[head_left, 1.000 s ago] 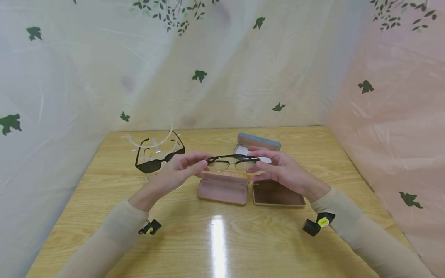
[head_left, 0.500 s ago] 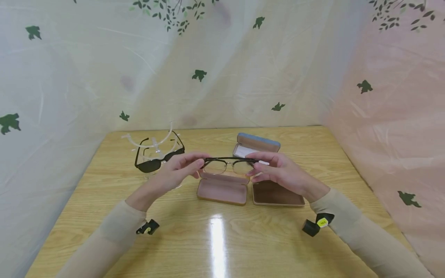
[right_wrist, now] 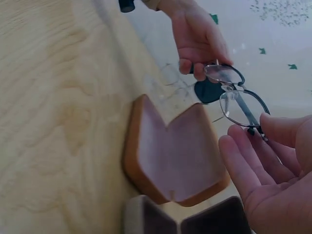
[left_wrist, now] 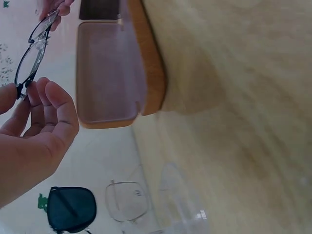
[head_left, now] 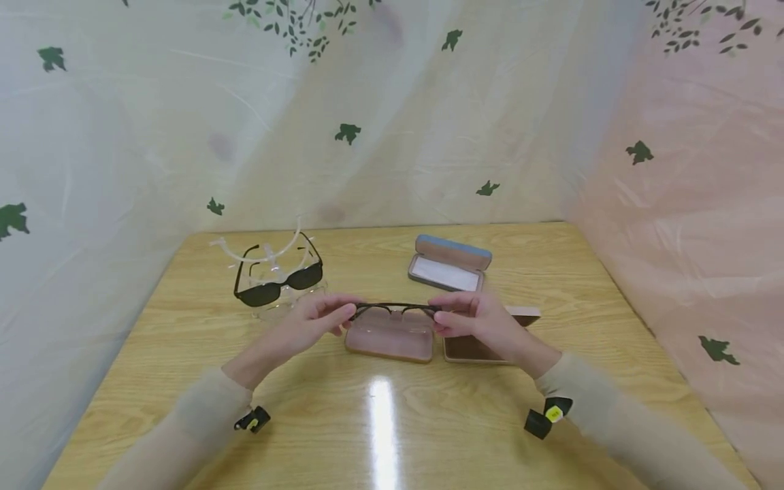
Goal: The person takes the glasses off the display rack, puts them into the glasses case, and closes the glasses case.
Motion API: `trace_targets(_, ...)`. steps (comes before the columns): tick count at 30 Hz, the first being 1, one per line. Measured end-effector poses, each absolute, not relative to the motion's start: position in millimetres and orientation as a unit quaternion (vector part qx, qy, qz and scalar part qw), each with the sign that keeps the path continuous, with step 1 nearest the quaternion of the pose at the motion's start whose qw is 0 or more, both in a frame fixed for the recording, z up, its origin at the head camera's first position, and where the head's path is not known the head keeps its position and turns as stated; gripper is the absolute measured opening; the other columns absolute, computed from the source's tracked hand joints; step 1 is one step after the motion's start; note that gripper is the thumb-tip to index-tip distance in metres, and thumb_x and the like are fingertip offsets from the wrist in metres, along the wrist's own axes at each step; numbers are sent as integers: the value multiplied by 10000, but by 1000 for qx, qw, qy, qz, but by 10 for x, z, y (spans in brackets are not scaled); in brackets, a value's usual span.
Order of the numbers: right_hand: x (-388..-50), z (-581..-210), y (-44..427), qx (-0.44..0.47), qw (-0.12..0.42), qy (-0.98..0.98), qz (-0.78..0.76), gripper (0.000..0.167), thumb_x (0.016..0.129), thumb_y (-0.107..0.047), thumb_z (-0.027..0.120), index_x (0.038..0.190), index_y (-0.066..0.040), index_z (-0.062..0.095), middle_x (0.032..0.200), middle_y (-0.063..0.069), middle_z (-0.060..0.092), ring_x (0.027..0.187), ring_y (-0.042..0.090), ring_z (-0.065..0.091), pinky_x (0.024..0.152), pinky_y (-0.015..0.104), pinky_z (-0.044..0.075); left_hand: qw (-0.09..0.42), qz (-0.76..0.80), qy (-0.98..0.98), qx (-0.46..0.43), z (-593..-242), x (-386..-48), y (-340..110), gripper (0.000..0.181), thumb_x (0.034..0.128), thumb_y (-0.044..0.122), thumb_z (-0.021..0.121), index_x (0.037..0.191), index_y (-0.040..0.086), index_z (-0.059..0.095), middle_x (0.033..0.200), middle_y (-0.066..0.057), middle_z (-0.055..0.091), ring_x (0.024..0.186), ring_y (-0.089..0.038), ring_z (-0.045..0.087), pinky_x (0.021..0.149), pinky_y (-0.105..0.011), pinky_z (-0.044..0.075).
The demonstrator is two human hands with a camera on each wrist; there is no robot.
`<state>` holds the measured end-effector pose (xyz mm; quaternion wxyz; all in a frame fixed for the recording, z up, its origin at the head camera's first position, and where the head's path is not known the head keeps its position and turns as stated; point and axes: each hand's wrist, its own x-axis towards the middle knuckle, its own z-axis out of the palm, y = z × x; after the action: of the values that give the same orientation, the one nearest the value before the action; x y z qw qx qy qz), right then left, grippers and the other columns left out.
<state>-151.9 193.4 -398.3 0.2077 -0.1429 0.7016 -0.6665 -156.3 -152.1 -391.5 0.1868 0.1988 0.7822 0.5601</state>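
A pair of black-topped eyeglasses [head_left: 397, 305] with clear lenses hangs level between both hands, its temples seemingly folded behind the lenses. My left hand [head_left: 312, 320] pinches one end between thumb and fingers. At the other end, my right hand [head_left: 478, 323] pinches the frame the same way. Just below the eyeglasses lies an opened glasses case [head_left: 392, 346] with a pink lining and an orange shell, seen from the side in the right wrist view. Beside it, an opened case with a dark brown lining [head_left: 468, 348] is partly hidden by my right hand and forearm.
Farther back stands an opened blue glasses case [head_left: 453, 252] with a white cloth [head_left: 444, 273] inside. To the left, black sunglasses [head_left: 260, 295] and a clear curved stand [head_left: 272, 255] sit near thin-rimmed glasses [left_wrist: 127, 201]. Fabric walls border the wooden table [head_left: 306, 422].
Both hands have lowered the eyeglasses toward the pink-lined case, and the right hand has shifted left. The blue case's cloth and the brown-lined case's lid edge are now uncovered.
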Motion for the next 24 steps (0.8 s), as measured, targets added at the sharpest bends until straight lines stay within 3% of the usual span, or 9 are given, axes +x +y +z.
trace_targets(4, -1461, -4142, 1945, -124, 222, 710, -657, 447, 967, -141, 716, 1341, 74, 599, 1190, 245, 690, 1035, 381, 701, 915, 506, 557, 194, 558, 779, 208, -4100, -1565, -1520, 368, 1058, 305, 571, 1345, 88, 645, 1050, -180, 662, 986, -408, 631, 884, -538, 551)
trace_targets(10, -1429, -4279, 1930, -116, 248, 697, -662, 410, 1003, -101, 655, 1349, 103, 576, 1207, 222, 687, 1061, 339, 698, 917, 466, 563, 191, 549, 787, 209, -4282, -1567, -1536, 365, 1061, 265, 570, 1315, 15, 648, 1042, -100, 680, 961, -349, 640, 831, -487, 586)
trace_targets(19, -1432, -4396, 1891, -63, 321, 612, -720, 450, 1034, -40, 562, 1430, 143, 450, 1311, 258, 613, 1172, 329, 648, 996, 471, 518, 171, 556, 796, 167, -4458, -1603, -1516, 326, 1050, 196, 586, 1250, -52, 657, 960, -158, 672, 825, -228, 612, 713, -346, 585)
trace_targets(24, -1444, -4430, 1866, -32, 325, 555, -765, 459, 1031, 38, 494, 1441, 198, 363, 1280, 291, 609, 1135, 302, 665, 1018, 438, 503, 175, 561, 795, 151, -4515, -1601, -1483, 311, 1046, 145, 583, 1252, -81, 642, 910, -170, 669, 773, -244, 635, 693, -360, 611)
